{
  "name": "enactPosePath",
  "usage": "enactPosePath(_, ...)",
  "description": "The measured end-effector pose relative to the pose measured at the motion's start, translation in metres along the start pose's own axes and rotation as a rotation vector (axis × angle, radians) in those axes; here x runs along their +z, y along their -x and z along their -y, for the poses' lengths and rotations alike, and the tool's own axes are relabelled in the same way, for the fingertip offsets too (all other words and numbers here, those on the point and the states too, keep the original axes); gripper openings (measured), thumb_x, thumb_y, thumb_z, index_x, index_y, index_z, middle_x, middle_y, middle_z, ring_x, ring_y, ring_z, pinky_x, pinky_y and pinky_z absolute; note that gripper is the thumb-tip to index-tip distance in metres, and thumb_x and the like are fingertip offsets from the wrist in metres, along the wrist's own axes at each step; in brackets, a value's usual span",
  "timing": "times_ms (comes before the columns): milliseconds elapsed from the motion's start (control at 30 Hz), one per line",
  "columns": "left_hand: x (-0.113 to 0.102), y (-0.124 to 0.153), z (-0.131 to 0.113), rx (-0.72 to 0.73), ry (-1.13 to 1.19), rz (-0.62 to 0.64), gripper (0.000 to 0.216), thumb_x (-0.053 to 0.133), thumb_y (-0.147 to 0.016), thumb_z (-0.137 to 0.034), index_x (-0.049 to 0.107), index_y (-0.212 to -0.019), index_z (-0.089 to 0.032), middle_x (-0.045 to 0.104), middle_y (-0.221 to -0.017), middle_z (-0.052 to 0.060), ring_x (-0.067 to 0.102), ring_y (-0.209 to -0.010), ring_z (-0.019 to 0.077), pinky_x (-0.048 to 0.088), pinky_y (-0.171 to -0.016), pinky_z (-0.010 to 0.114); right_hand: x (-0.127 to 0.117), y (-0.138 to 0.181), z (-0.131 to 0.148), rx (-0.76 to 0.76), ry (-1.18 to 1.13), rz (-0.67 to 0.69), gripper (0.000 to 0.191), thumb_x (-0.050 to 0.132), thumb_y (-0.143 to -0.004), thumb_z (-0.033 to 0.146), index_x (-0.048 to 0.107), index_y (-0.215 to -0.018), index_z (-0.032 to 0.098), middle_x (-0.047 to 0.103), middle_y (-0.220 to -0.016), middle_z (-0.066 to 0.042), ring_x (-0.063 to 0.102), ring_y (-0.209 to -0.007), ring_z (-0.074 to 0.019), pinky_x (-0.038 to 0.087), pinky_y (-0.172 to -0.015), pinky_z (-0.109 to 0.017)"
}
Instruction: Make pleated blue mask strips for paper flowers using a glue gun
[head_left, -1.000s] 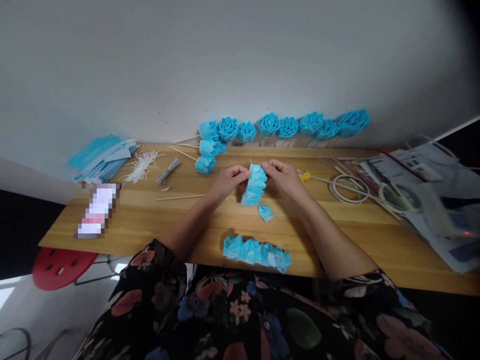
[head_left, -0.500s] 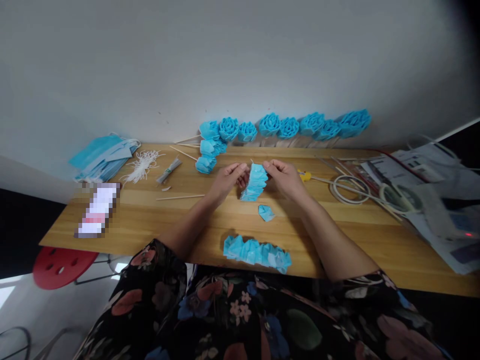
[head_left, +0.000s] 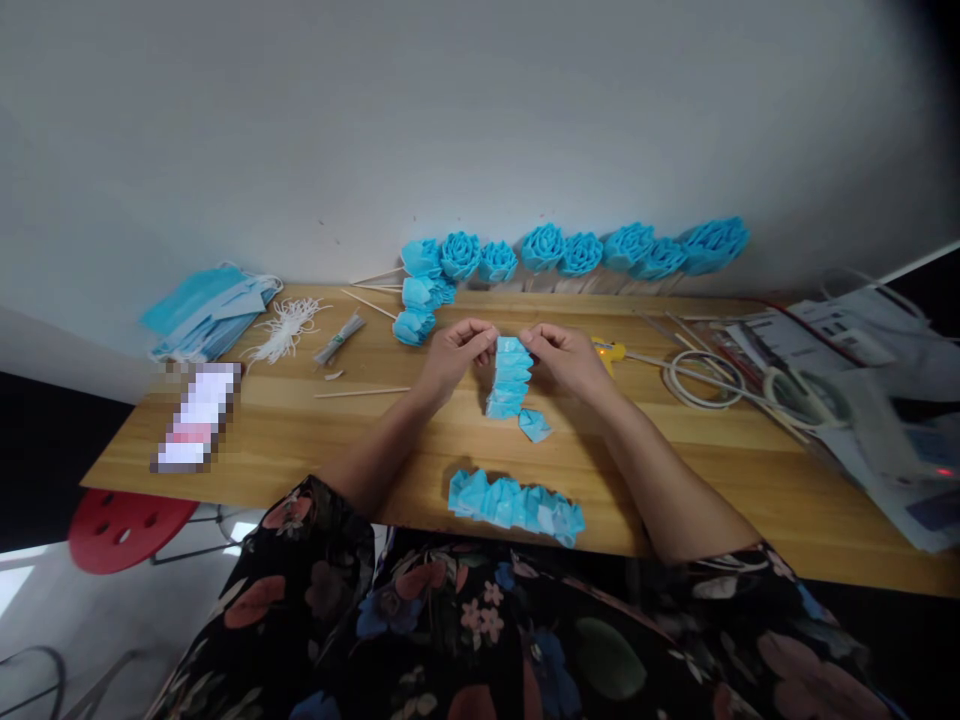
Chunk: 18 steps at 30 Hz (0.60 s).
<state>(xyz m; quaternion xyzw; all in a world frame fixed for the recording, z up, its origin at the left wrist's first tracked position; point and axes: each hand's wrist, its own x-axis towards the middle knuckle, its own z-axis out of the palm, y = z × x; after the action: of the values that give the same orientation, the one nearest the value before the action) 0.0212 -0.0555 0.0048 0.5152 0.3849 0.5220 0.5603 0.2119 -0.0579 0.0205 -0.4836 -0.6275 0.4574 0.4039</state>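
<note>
Both hands hold a folded strip of blue pleated fabric (head_left: 510, 378) above the middle of the wooden table (head_left: 300, 440). My left hand (head_left: 456, 354) pinches its upper left edge and my right hand (head_left: 564, 356) pinches its upper right edge, fingers curled. The strip hangs down toward the table. A small blue folded piece (head_left: 535, 425) lies just below it. A longer row of blue folded pieces (head_left: 514, 502) lies near the front edge.
Blue fabric roses (head_left: 570, 250) line the wall at the back. Blue face masks (head_left: 202, 312), white ear loops (head_left: 285, 328) and wooden skewers (head_left: 361, 392) lie at the left. A glue gun (head_left: 611, 350), tape rolls (head_left: 701, 377), scissors and papers (head_left: 862, 380) sit at the right.
The hands drew slightly closer together and the blue strip now hangs straighter, its lower end nearer the small blue piece on the table.
</note>
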Motion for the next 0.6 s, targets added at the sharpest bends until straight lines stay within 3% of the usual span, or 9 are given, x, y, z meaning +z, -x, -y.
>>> enactPosePath(267,-0.0013,-0.0013,-0.0001,-0.018,-0.005,-0.062,0.026,0.074,-0.084,-0.036,0.061,-0.073,-0.016,0.061,-0.061,-0.003,0.054,-0.056,0.0072,0.043,-0.058,0.021,-0.0022,-0.0022,-0.0044,-0.022,-0.02,0.036,0.067,0.059,-0.073,0.088,0.061,-0.065,0.022,0.061,-0.068,-0.002,0.054,-0.069,-0.0175,0.046,-0.068,-0.031)
enactPosePath(467,-0.0022,-0.002,-0.0004,-0.002,0.02,-0.08,0.023,0.072,-0.085,-0.032,0.06,-0.072,-0.016,0.061,-0.061,-0.003,0.054,-0.056,0.0071,0.042,-0.057,0.021,0.0011,-0.001,-0.0051,-0.002,-0.12,0.094,0.05,0.081,-0.068,0.066,0.068,-0.091,0.023,0.067,-0.08,0.0,0.059,-0.073,-0.0169,0.049,-0.071,-0.031)
enactPosePath(600,-0.0014,-0.0019,-0.0007,-0.017,0.014,-0.074,0.023,0.072,-0.084,-0.031,0.06,-0.072,-0.016,0.061,-0.061,-0.003,0.054,-0.055,0.0068,0.042,-0.057,0.021,0.0026,-0.0013,-0.0075,-0.001,-0.14,0.094,0.044,0.084,-0.066,0.055,0.065,-0.09,0.023,0.066,-0.076,0.001,0.057,-0.068,-0.0157,0.047,-0.065,-0.03)
